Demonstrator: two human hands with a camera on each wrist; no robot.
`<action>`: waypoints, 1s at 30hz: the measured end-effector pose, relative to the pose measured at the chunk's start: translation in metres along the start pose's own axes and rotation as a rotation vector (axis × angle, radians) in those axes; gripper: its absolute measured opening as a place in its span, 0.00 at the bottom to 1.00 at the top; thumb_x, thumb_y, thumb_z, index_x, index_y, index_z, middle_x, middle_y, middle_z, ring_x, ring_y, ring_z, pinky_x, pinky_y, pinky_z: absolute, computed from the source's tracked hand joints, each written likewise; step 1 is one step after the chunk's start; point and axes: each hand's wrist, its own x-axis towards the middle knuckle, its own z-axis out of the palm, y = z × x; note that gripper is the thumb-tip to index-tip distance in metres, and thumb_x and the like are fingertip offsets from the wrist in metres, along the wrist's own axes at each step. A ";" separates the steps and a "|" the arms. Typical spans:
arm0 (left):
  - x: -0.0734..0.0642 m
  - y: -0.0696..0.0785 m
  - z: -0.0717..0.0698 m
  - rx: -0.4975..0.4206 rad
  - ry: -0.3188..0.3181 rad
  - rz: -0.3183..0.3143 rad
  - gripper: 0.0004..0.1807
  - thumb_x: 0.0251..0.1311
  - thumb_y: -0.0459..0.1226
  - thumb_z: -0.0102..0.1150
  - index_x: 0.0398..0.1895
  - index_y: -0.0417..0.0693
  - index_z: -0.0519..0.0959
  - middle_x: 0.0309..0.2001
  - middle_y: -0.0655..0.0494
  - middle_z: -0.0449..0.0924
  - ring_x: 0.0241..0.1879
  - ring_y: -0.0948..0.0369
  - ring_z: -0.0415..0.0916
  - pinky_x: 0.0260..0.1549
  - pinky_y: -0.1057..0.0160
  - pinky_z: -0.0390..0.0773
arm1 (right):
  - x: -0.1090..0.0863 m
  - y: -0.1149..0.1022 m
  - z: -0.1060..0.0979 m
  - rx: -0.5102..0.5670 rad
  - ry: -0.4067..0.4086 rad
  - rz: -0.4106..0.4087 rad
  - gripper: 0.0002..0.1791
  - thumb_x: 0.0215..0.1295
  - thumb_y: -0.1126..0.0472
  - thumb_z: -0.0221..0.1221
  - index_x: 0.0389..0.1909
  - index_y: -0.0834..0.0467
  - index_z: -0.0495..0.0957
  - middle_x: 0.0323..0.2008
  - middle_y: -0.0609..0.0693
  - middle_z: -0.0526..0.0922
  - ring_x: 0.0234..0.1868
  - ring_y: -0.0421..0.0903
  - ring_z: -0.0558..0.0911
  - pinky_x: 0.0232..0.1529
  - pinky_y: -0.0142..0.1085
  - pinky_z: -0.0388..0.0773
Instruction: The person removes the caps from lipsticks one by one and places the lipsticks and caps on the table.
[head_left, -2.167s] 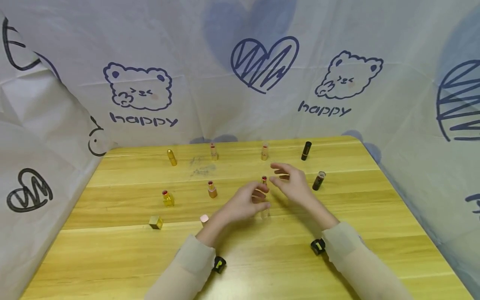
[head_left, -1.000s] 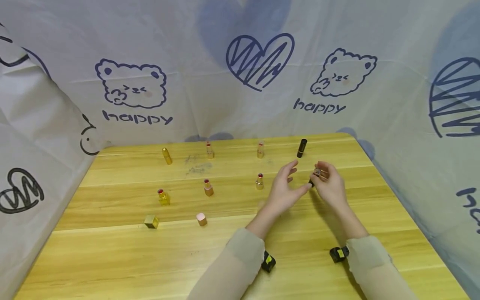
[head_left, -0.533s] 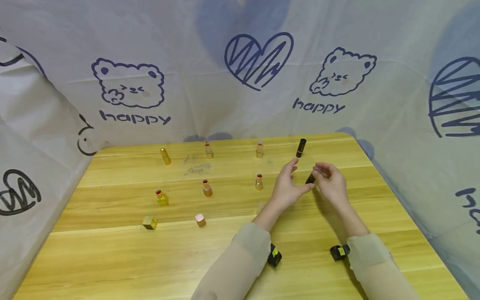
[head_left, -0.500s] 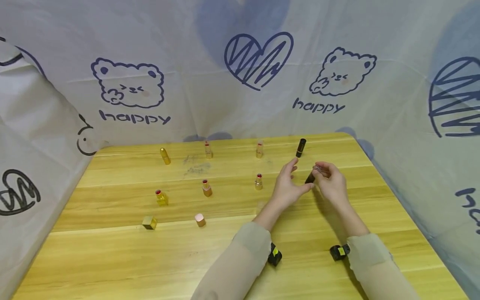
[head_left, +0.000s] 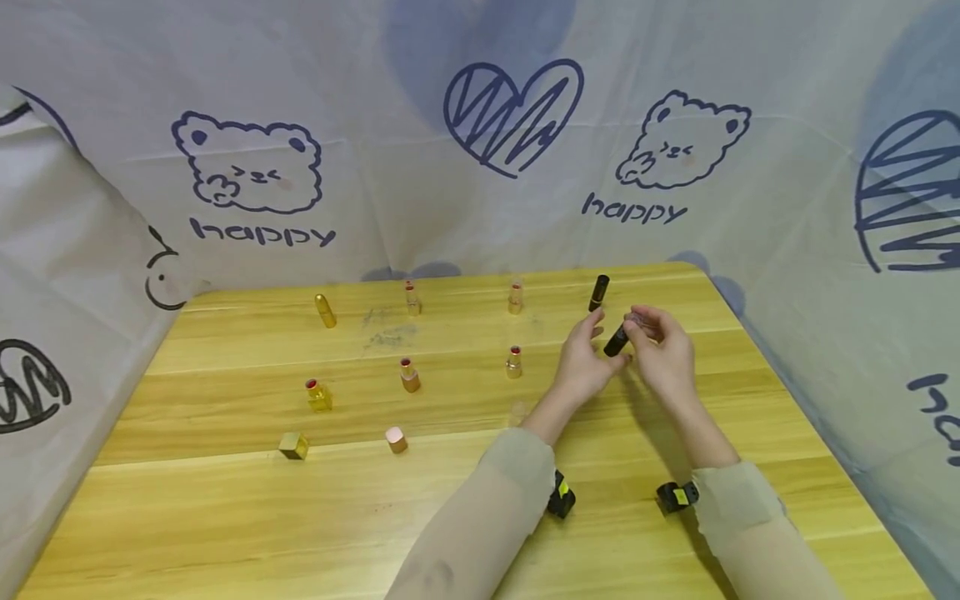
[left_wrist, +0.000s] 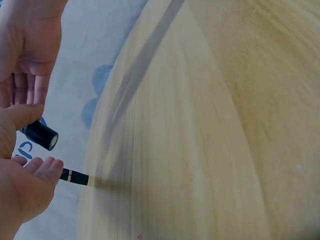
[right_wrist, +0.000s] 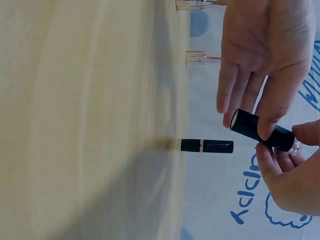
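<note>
A black lipstick [head_left: 617,340] with a clear end is tilted above the table, its clear end toward the right hand [head_left: 667,358]. The right thumb and fingers pinch it by that end, plainest in the right wrist view. The left hand [head_left: 583,367] is around the lower part, its thumb lying across the black tube [right_wrist: 250,125] in that view. Its fingers are extended on the far side; their contact is hard to tell. Just behind the hands stands a second black lipstick [head_left: 599,292] with a thin band, apart from both.
Gold bullet lipstick [head_left: 325,311] and two clear-topped lipsticks [head_left: 412,298] line the back. Three uncapped lipsticks [head_left: 408,375] stand in front. A gold cap [head_left: 293,446], a pink cap [head_left: 396,439] and a faint clear cap [head_left: 518,412] sit nearer on the wooden table [head_left: 247,533].
Both hands have moved right from the uncapped lipstick near the middle. The right hand has taken hold of the black lipstick and raised it slightly; the left hand has come up beside it.
</note>
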 end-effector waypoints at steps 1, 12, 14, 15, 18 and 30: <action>0.001 0.000 0.000 -0.006 0.001 0.005 0.43 0.65 0.33 0.71 0.81 0.48 0.61 0.76 0.54 0.65 0.72 0.54 0.69 0.65 0.61 0.76 | 0.000 -0.001 0.000 0.005 0.006 -0.004 0.22 0.79 0.60 0.58 0.67 0.65 0.75 0.59 0.60 0.82 0.54 0.46 0.79 0.56 0.25 0.78; 0.002 -0.003 0.002 -0.032 0.069 0.093 0.27 0.68 0.30 0.66 0.70 0.42 0.75 0.66 0.49 0.79 0.62 0.54 0.80 0.55 0.75 0.79 | 0.002 -0.006 0.000 0.078 0.027 -0.034 0.21 0.79 0.61 0.57 0.67 0.65 0.75 0.59 0.62 0.82 0.48 0.35 0.79 0.49 0.18 0.77; 0.002 -0.003 0.003 -0.001 0.073 0.098 0.25 0.69 0.32 0.66 0.68 0.43 0.77 0.64 0.48 0.81 0.60 0.56 0.81 0.52 0.76 0.79 | 0.002 -0.006 0.001 0.089 0.028 -0.032 0.22 0.79 0.61 0.57 0.67 0.66 0.74 0.59 0.62 0.82 0.48 0.35 0.79 0.50 0.19 0.77; 0.002 -0.004 0.003 0.008 0.075 0.101 0.24 0.69 0.32 0.65 0.68 0.43 0.78 0.63 0.47 0.81 0.60 0.57 0.82 0.51 0.77 0.80 | 0.002 -0.006 0.001 0.090 0.029 -0.031 0.22 0.79 0.61 0.57 0.67 0.66 0.74 0.59 0.62 0.82 0.48 0.35 0.79 0.50 0.19 0.78; 0.002 -0.004 0.002 0.040 0.082 0.119 0.22 0.69 0.33 0.65 0.66 0.43 0.80 0.60 0.46 0.83 0.58 0.57 0.83 0.48 0.76 0.81 | 0.001 -0.006 0.002 0.105 0.031 -0.029 0.21 0.79 0.61 0.58 0.67 0.66 0.75 0.59 0.62 0.83 0.48 0.35 0.80 0.51 0.20 0.78; -0.003 0.001 -0.003 0.129 0.088 0.099 0.20 0.69 0.35 0.66 0.63 0.43 0.82 0.55 0.48 0.87 0.54 0.58 0.85 0.47 0.74 0.82 | 0.001 -0.006 0.004 0.145 0.005 -0.075 0.22 0.74 0.64 0.63 0.65 0.68 0.76 0.58 0.64 0.84 0.48 0.32 0.81 0.53 0.21 0.79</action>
